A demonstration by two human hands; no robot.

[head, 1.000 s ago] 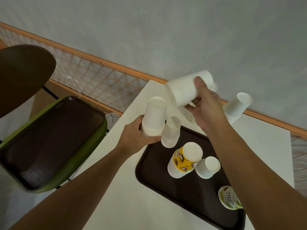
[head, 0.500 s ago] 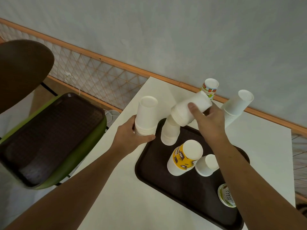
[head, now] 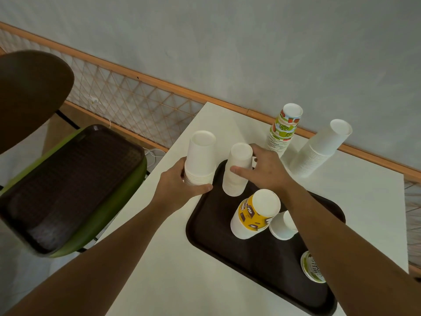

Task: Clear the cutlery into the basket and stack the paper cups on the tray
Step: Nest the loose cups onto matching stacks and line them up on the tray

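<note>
Right, the narrow white stack (head: 238, 169) stands rim-down on the tray (head: 218, 252), at the far-left corner. The right hand (head: 268, 172) has its grip wrapped round it, thumb across the front and fingers curled behind. The left hand (head: 175, 188) clamps the wider white stack (head: 201, 156) low at the rims, just beside the tray's left edge. Can't tell if that one is resting on the worktop (head: 159, 258) or lifted.

Also on the tray: yellow-printed stack (head: 257, 213), small white cup (head: 282, 226) touching it, and a green-lettered cup (head: 313, 267) at the near right. Off the tray by the wall: fruit-print stack (head: 284, 131) and tall white stack (head: 319, 151). No cutlery or basket in view.

Risks, my read:
- The two held stacks look to be different widths. Forcing one over the other would likely jam or crush the rims.
- The right forearm passes just over the yellow-printed stack, so a careless pull-back could knock it over.
- The tall white stack looks tippy if bumped.

Materials: thin matte paper, tapered cones with rolled rims, so a squeeze dents them easily. The tray is dark plastic with a raised lip. The worktop is smooth white laminate, so it's probably slippery.
</note>
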